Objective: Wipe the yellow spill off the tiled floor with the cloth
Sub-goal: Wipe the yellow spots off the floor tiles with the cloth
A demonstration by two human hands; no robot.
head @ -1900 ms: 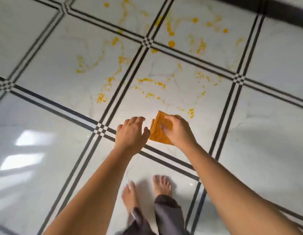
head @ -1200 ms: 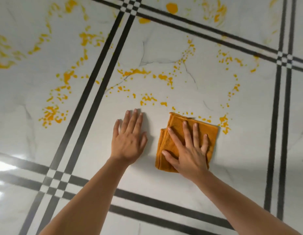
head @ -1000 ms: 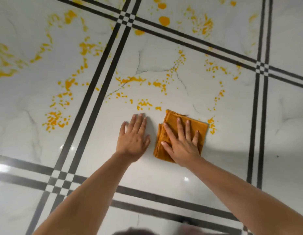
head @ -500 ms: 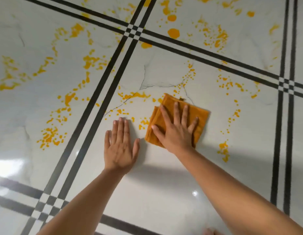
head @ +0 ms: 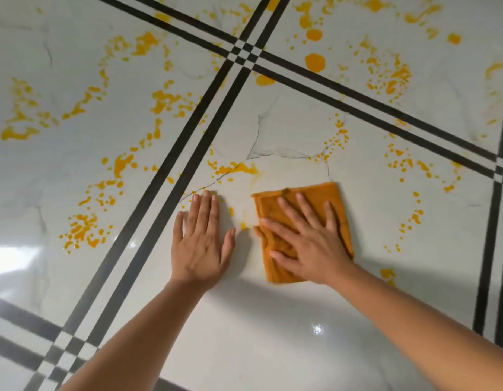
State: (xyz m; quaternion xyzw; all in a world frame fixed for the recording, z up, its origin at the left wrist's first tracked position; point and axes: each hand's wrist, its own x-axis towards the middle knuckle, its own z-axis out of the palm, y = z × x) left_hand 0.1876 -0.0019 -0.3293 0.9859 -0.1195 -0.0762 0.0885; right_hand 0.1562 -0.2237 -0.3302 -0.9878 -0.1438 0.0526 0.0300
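The right hand (head: 309, 244) presses flat, fingers spread, on the soft, folded cloth (head: 326, 201) (limp, best pinched by an edge), the left hand (head: 201, 246) lying open on the slick tiled floor (head: 273, 320).

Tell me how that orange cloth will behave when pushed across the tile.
The cloth is folded and rumpled, so probably floppy and apt to bunch. Pinned flat under the right hand, it should slide easily on the glossy floor.
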